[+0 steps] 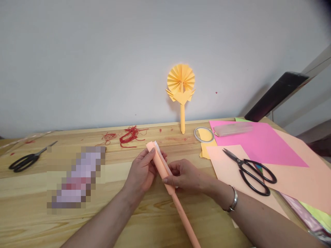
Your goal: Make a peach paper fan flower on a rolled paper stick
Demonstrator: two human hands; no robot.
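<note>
The peach paper wrap [161,167] is in front of the yellow paper flower [182,98], the end nearest the flower pinched by the left hand's [141,170] closed fingers, likely to stop the curl springing open. Farther from the flower, the right hand [187,175] has its fingers closed on the same wrap, seemingly to snug it around the slim peach tube [186,218]; right of the flower, black-handled scissors [240,162] rest within reach.

Counted two hands [141,168] [185,175], two pairs of scissors [33,158] [240,163], two red thread tangles [131,134] [110,137]. Also counted one peach tube [185,217], one paper flower [181,81], one tape ring [203,141].
</note>
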